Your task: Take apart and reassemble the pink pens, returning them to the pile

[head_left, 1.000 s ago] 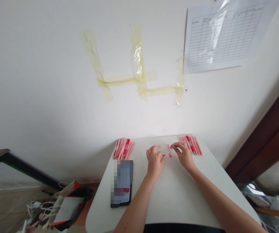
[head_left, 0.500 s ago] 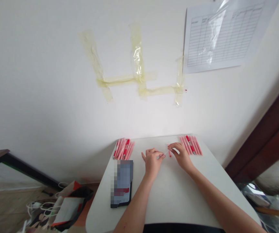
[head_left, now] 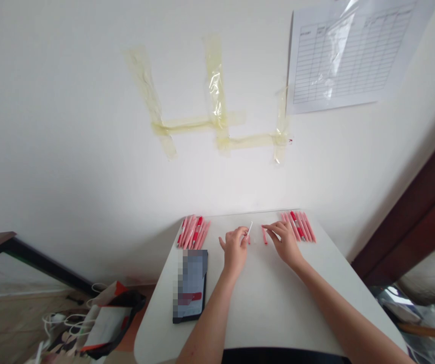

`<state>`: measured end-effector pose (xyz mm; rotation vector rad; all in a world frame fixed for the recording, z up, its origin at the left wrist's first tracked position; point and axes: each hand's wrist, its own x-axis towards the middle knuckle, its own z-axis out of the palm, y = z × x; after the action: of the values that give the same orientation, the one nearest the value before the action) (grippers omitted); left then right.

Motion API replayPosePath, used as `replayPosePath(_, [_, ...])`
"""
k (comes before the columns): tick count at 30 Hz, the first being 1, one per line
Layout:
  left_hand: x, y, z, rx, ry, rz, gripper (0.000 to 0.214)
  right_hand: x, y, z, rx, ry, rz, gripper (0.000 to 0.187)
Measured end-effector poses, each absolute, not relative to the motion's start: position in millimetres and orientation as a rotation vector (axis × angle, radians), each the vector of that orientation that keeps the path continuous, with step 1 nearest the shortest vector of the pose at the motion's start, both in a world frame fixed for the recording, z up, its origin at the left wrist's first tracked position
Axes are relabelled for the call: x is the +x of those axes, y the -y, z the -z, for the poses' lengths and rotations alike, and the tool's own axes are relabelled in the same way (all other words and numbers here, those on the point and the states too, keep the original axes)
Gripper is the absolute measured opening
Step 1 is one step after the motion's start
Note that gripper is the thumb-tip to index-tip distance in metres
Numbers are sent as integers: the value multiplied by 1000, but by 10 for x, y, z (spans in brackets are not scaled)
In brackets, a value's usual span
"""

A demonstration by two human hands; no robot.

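A thin white stick, which looks like a pen refill (head_left: pixel 250 228), stands tilted up from the pinched fingers of my left hand (head_left: pixel 235 248). Below those fingertips a short pink pen part (head_left: pixel 249 240) shows, partly hidden. Beside it on the table lies a small clear piece (head_left: pixel 255 241), too small to name. My right hand (head_left: pixel 286 245) is closed with thumb and forefinger together at the upper end of a pink pen barrel (head_left: pixel 265 237). Whether those fingers grip the barrel or something smaller is hidden.
Pink and red pens (head_left: pixel 193 233) lie in a group at the table's back left, and more pens (head_left: pixel 301 227) at the back right. A phone (head_left: pixel 190 285) rests left of my left forearm. The white table (head_left: pixel 266 308) meets the wall behind. Bags (head_left: pixel 107 323) stand on the floor.
The thin white stick was between both hands; now only my left hand has it, tilted upward. My left hand has shifted slightly left, and my right fingers have moved up slightly by the pink barrel.
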<state>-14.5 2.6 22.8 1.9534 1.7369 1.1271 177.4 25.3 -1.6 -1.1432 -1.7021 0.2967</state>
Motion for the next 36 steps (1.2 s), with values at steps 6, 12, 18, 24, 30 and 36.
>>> replayPosePath(6, [-132, -25, -232, 1943, -1723, -1133, 15, 1740, -228, 25, -1163, 1782, -219, 32])
replayPosePath(12, [-127, -14, -286, 1886, -1742, -1147, 6, 1767, -247, 41, -1210, 1835, -133, 27])
replayPosePath(18, [-126, -18, -309, 1860, -1730, -1177, 4, 1754, -229, 53, -1274, 1864, -83, 24])
replayPosePath(24, [-120, -13, -335, 1804, -1692, -1183, 6, 1764, -248, 93, -1334, 1876, -16, 24])
replayPosePath(30, [-118, 7, -375, 1762, -1637, -1175, 6, 1774, -253, 118, -1386, 1874, -5, 21])
replayPosePath(36, [-111, 18, -399, 1771, -1631, -1139, 7, 1772, -243, 100, -1383, 1867, 0, 23])
